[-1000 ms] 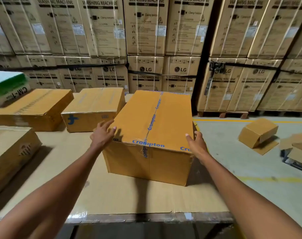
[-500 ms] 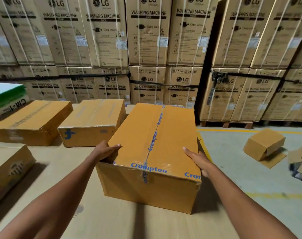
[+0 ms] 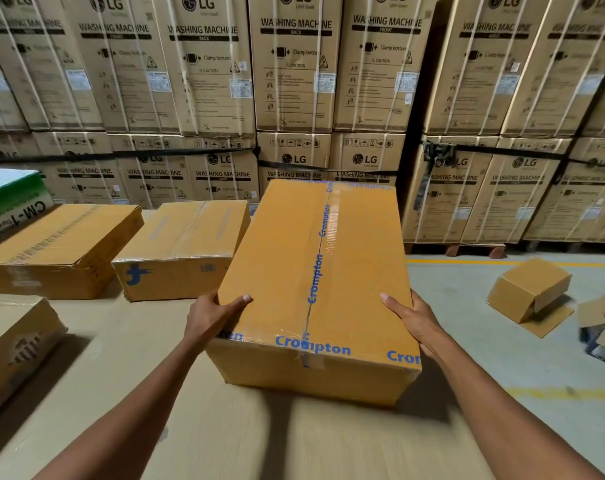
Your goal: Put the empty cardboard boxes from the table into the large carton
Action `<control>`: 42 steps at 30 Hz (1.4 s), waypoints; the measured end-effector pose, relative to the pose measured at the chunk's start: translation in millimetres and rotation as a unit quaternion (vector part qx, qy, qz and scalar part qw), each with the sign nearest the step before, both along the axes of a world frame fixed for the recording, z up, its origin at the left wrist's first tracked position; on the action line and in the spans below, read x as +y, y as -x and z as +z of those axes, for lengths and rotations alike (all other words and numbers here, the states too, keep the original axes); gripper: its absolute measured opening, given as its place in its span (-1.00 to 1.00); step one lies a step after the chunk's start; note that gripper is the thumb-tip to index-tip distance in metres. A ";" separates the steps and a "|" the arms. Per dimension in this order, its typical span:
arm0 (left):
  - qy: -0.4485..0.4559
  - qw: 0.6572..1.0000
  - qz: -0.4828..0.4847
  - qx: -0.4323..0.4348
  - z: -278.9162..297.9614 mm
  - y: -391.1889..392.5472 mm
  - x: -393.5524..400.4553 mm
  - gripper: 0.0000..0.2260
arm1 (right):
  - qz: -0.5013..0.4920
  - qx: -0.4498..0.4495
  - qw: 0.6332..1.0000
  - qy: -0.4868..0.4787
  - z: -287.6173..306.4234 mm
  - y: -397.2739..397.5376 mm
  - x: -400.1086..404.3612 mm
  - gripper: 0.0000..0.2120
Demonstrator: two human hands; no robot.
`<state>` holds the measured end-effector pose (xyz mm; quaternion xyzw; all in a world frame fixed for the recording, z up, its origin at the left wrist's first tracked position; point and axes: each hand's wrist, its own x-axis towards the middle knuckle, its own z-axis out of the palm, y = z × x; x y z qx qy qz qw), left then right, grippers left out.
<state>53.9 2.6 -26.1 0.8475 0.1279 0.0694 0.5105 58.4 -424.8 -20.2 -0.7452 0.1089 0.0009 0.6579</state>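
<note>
A brown cardboard box with blue Crompton tape [image 3: 315,278] is held just above the cardboard-covered table [image 3: 128,375], its near end towards me. My left hand [image 3: 211,317] grips its left side with the thumb on top. My right hand [image 3: 415,320] clasps its right side. Two more taped brown boxes lie on the table to the left: one with a blue logo [image 3: 180,251] and a flatter one [image 3: 58,251]. Part of another box [image 3: 14,344] shows at the near left edge. No large open carton is in view.
A green and white box [image 3: 10,199] sits at the far left. Stacked LG washing machine cartons [image 3: 294,81] form a wall behind the table. On the grey floor to the right lie an open small box [image 3: 529,289] and cardboard scraps [image 3: 602,320].
Both hands closed on the sides of the Crompton box and drew it toward me, lifting it off the table. The view has tilted up and moved closer.
</note>
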 end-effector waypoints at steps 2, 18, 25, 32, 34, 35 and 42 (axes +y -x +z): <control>0.009 0.999 0.012 -0.036 -4.9 4.4 -4.8 -0.43 | 0.005 -0.046 0.999 0.000 1.4 0.4 -0.9 -0.36; 0.006 0.998 -0.001 -0.066 -58.8 35.5 -5.1 -0.33 | -0.013 -0.056 0.990 0.128 -46.5 -3.3 -6.3 0.18; -0.007 1.000 0.009 -0.003 -54.8 17.5 -12.2 -0.19 | -0.098 0.025 0.961 0.258 -59.1 7.3 19.4 -0.11; 0.111 0.993 -0.034 0.004 -20.7 25.3 -14.6 -0.20 | -0.106 0.030 0.973 0.201 -30.3 14.3 35.7 -0.25; 0.135 0.988 -0.064 -0.033 8.2 29.2 -16.4 -0.21 | -0.134 -0.016 0.984 0.112 -5.0 15.5 34.6 -0.31; 0.136 0.987 -0.063 -0.064 27.3 30.5 -16.9 -0.21 | -0.165 -0.053 0.982 0.074 14.7 16.1 33.0 -0.34; 0.212 0.956 -0.015 -0.204 209.2 28.3 -19.1 -0.35 | -0.170 -0.258 0.945 -0.106 200.8 -0.9 17.4 -0.39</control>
